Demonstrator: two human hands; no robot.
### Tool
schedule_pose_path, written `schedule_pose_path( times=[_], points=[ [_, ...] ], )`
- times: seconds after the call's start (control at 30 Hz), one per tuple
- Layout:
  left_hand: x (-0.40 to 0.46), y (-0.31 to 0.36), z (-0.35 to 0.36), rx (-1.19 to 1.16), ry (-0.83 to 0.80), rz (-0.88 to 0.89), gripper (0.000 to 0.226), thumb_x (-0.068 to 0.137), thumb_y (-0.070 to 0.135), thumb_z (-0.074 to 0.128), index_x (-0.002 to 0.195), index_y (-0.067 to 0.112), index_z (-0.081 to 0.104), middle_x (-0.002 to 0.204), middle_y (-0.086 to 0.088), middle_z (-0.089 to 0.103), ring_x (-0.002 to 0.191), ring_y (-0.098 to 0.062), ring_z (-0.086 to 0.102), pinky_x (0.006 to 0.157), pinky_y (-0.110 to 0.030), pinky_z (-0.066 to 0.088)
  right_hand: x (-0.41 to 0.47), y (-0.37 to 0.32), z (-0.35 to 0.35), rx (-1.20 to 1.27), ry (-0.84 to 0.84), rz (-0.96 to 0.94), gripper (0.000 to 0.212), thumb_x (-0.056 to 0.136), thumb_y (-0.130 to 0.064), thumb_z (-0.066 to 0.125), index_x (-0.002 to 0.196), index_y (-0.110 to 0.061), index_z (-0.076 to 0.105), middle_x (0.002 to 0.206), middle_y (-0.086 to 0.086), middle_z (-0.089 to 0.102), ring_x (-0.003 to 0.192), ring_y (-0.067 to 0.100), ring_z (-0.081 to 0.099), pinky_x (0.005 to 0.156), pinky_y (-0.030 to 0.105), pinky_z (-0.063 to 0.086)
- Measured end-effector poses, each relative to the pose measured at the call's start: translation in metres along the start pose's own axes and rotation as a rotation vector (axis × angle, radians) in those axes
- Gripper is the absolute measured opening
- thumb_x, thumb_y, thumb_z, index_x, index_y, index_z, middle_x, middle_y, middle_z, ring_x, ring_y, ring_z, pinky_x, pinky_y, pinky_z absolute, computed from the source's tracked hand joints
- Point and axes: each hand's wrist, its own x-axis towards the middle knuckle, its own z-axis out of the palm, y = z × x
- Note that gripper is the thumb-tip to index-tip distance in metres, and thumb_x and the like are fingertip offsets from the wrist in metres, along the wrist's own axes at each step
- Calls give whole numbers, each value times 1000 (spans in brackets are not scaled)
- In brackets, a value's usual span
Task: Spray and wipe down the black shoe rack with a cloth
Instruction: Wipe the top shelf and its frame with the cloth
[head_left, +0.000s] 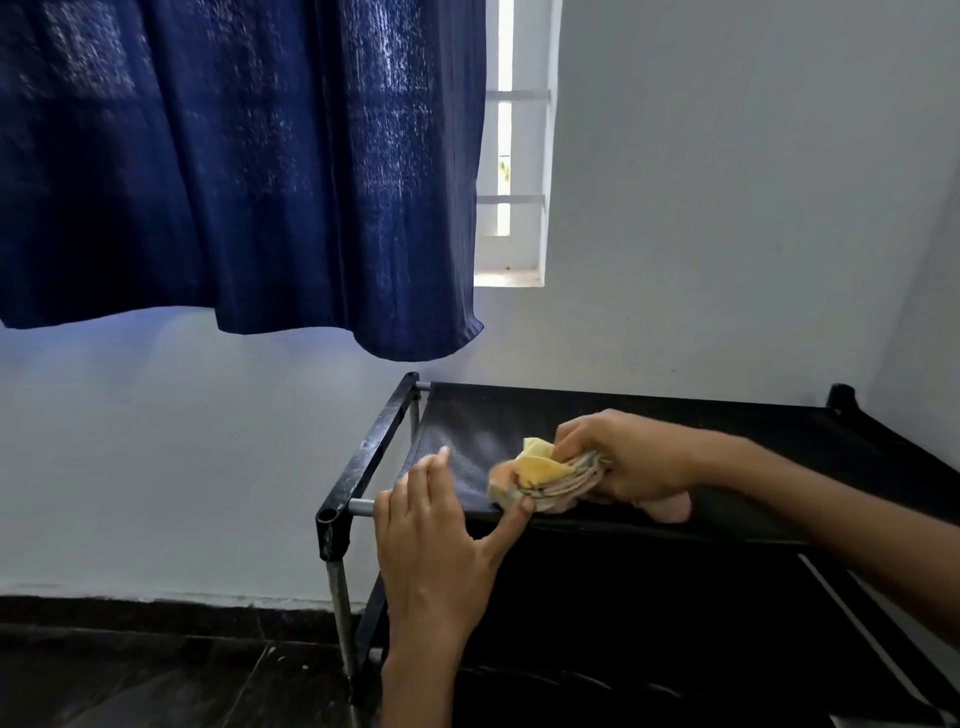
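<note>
Here the black shoe rack (649, 415) stands on the dark floor (130, 670) against the white wall (727, 208), just below and to the right of a blue curtain (234, 156) and a narrow window (511, 156). Its top shelf is a stretched dark mesh, and the long axis runs left to right along the wall, from the near-left corner post towards the far right, where it passes out of view behind the right arm.

The right hand (631, 457) grasps a bunched yellow and pink cloth (540, 480), fingers curled over it, and presses it on the mesh close to the front rail — wadded up, probably so that the palm can bear down and rub. The left hand (439, 530) lies flat on the front left edge of the same shelf, fingers straight and spread, holding nothing; the index finger reaches towards the cloth and seems to touch it. That flat hand most likely steadies the light frame so that it does not slide or rock under the wiping.

No spray bottle is in view, so the wiping step appears to be in hand — on the left part of the top shelf. The lower shelves are too dark to judge.
</note>
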Motion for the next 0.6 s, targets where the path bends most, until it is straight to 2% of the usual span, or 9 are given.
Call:
schedule_pose_path(
  times=[0.1, 0.2, 0.27, 0.37, 0.47, 0.6],
  points=[
    [0, -1, 1, 31, -7, 4, 105, 67, 87, 10, 137, 15, 41, 139, -1, 48, 127, -19, 43, 104, -34, 27, 5, 10, -7, 30, 53, 78, 29, 80, -14, 67, 96, -38, 65, 97, -15, 59, 91, 13, 59, 81, 39, 52],
    [-1, 2, 0, 50, -32, 2, 105, 67, 84, 9, 139, 14, 39, 141, -1, 46, 129, -18, 40, 105, -32, 24, 33, -4, -7, -41, 194, 165, 32, 82, -23, 65, 111, -36, 66, 104, -5, 66, 93, 20, 62, 71, 29, 47],
    [-1, 2, -2, 67, -43, 0, 107, 67, 85, 7, 142, 14, 36, 143, -2, 44, 129, -18, 39, 106, -33, 24, 54, -26, 3, -129, 272, 139, 39, 80, -31, 68, 118, -35, 63, 110, -1, 66, 98, 23, 61, 72, 28, 44],
    [-1, 2, -3, 83, -66, -16, 116, 62, 88, -4, 148, 14, 22, 152, -3, 31, 136, -18, 31, 111, -34, 21, 59, -44, 18, -142, 209, 34, 42, 79, -23, 69, 119, -30, 60, 115, -1, 61, 106, 22, 57, 85, 35, 48],
    [0, 2, -3, 105, -90, -28, 125, 54, 89, -16, 151, 14, 8, 158, -2, 13, 142, -17, 20, 114, -35, 15, 26, -25, 15, -20, 108, -5, 34, 79, -21, 66, 108, -37, 62, 105, -9, 57, 98, 16, 55, 84, 40, 49],
    [-1, 2, -2, 116, -74, -15, 120, 59, 87, -10, 150, 13, 17, 158, -3, 16, 143, -17, 19, 112, -32, 12, -37, 26, -2, 50, -9, 104, 27, 80, -22, 69, 88, -48, 65, 97, -19, 52, 91, 7, 57, 82, 36, 50]
  ],
)
